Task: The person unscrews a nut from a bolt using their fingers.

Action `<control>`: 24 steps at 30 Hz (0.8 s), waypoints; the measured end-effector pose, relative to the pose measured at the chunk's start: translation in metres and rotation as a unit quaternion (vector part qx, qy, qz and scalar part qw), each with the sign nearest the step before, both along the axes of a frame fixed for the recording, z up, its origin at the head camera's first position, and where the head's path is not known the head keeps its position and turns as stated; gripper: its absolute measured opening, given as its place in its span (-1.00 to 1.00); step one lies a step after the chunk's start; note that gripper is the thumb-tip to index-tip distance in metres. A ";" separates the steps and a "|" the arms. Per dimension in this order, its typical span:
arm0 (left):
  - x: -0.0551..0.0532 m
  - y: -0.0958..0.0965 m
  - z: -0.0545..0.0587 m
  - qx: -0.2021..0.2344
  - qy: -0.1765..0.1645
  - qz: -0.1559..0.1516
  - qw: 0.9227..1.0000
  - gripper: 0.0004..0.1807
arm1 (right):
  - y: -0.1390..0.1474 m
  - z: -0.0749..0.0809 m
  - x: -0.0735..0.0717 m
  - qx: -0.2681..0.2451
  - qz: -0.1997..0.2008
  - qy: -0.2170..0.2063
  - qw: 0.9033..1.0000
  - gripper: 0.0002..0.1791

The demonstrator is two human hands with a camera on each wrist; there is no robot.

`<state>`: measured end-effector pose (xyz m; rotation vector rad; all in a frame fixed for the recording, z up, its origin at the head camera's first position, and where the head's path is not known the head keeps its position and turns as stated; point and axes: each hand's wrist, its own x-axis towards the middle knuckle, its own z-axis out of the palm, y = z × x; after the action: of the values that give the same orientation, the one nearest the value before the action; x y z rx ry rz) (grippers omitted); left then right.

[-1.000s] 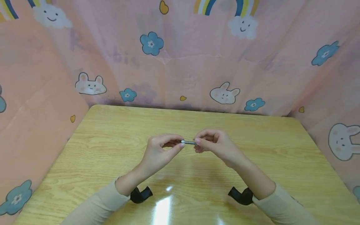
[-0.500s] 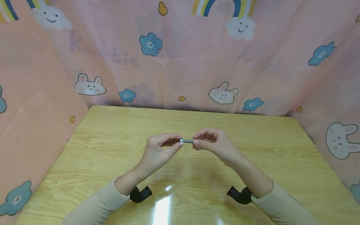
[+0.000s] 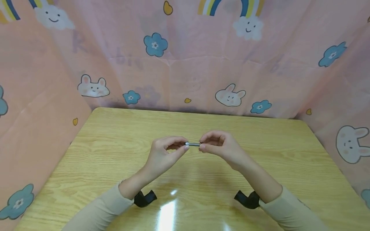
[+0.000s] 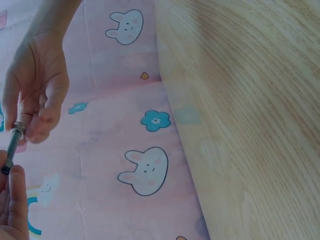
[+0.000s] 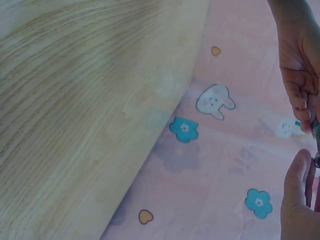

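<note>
A small metal bolt (image 3: pixel 193 144) is held level above the table between the two hands. My left hand (image 3: pixel 164 154) pinches its head end between thumb and fingers. At the other end, my right hand (image 3: pixel 224 147) has thumb and fingertips around a nut (image 4: pixel 18 128), which sits on the thread in the left wrist view. Bare grey thread of the bolt (image 4: pixel 12 145) shows between the hands there. In the right wrist view the nut (image 5: pixel 317 161) is at the frame's edge, partly cut off, by the thumb of the right hand (image 5: pixel 297 185).
A wood-grain table (image 3: pixel 115 128) lies under the hands. Behind it and at both sides hangs a pink printed cloth (image 3: pixel 185 73). A black strap piece (image 3: pixel 145 199) juts from the left cuff, and another black piece (image 3: pixel 247 199) from the right.
The right thumb and fingertips shift around the nut end, drawing together and then parting slightly. Both hands and the bolt move up a little; the left hand keeps its pinch.
</note>
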<state>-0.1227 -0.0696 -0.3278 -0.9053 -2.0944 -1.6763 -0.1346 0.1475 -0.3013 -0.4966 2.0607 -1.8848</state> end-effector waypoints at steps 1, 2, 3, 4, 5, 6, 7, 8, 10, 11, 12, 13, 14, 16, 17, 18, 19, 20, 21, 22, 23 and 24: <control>0.000 0.000 0.000 0.000 0.000 -0.001 1.000 -0.87 | 0.000 0.000 0.000 0.000 0.001 0.003 1.000 -0.81; 0.001 0.000 0.000 0.000 -0.001 -0.003 1.000 -0.87 | 0.000 0.000 0.000 0.002 0.001 0.006 1.000 -0.79; 0.001 0.000 0.000 0.000 -0.002 -0.003 1.000 -0.87 | 0.001 0.000 0.001 0.007 -0.001 0.008 1.000 -0.77; 0.001 0.000 0.000 0.000 -0.002 -0.002 1.000 -0.87 | 0.000 0.001 0.000 0.011 -0.003 0.010 1.000 -0.76; 0.001 0.000 0.000 0.000 -0.003 -0.001 1.000 -0.86 | 0.000 0.001 0.000 0.015 -0.005 0.010 1.000 -0.75; 0.001 0.000 0.000 -0.001 -0.004 0.000 1.000 -0.86 | 0.000 0.001 0.000 0.018 -0.007 0.008 1.000 -0.74; 0.001 0.000 0.001 -0.001 -0.005 0.002 1.000 -0.86 | -0.001 0.001 0.000 0.021 -0.009 0.005 1.000 -0.73; 0.001 0.000 0.000 -0.002 -0.006 0.004 1.000 -0.86 | -0.001 0.001 -0.001 0.023 -0.010 0.004 1.000 -0.71; 0.001 0.000 0.001 -0.004 -0.007 0.005 1.000 -0.86 | -0.001 0.002 -0.001 0.019 -0.008 0.000 1.000 -0.70; 0.001 0.000 0.001 -0.004 -0.008 0.005 1.000 -0.86 | 0.000 0.002 -0.001 0.017 -0.006 -0.002 1.000 -0.72; 0.001 0.000 0.001 -0.004 -0.008 0.005 1.000 -0.86 | 0.000 0.002 0.000 0.014 -0.004 -0.001 1.000 -0.74; 0.001 0.000 0.001 -0.003 -0.008 0.004 1.000 -0.86 | 0.001 0.001 0.000 0.010 -0.001 0.002 1.000 -0.77; 0.001 0.000 0.000 -0.003 -0.008 0.003 1.000 -0.86 | 0.002 0.001 0.000 0.006 0.002 0.006 1.000 -0.77; 0.001 -0.001 0.000 -0.003 -0.009 0.001 1.000 -0.86 | 0.002 0.001 0.000 0.006 0.003 0.012 1.000 -0.75; 0.001 -0.001 -0.001 -0.002 -0.009 0.001 1.000 -0.86 | 0.002 0.001 0.000 0.007 0.003 0.014 1.000 -0.73; 0.000 -0.001 -0.001 -0.003 -0.009 0.002 1.000 -0.86 | 0.002 0.001 0.000 0.008 0.003 0.015 1.000 -0.73; 0.000 -0.001 -0.001 -0.003 -0.009 0.003 1.000 -0.86 | 0.002 0.001 0.000 0.009 0.002 0.014 1.000 -0.73; 0.000 -0.001 -0.001 -0.004 -0.009 0.004 1.000 -0.86 | 0.001 0.002 0.000 0.011 0.001 0.009 1.000 -0.73; 0.001 0.000 -0.001 -0.004 -0.009 0.005 1.000 -0.86 | 0.000 0.002 0.000 0.015 0.000 0.003 1.000 -0.73; 0.001 0.000 -0.001 -0.004 -0.009 0.007 1.000 -0.86 | 0.000 0.002 0.000 0.016 0.000 -0.004 1.000 -0.71; 0.001 0.000 0.000 -0.004 -0.009 0.007 1.000 -0.86 | -0.001 0.002 0.000 0.014 0.000 -0.011 1.000 -0.70; 0.001 0.000 0.000 -0.004 -0.008 0.008 1.000 -0.87 | -0.001 0.002 0.000 0.014 0.000 -0.017 1.000 -0.70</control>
<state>-0.1220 -0.0698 -0.3280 -0.8774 -2.1152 -1.6742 -0.1347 0.1464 -0.2995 -0.4552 2.0623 -1.8483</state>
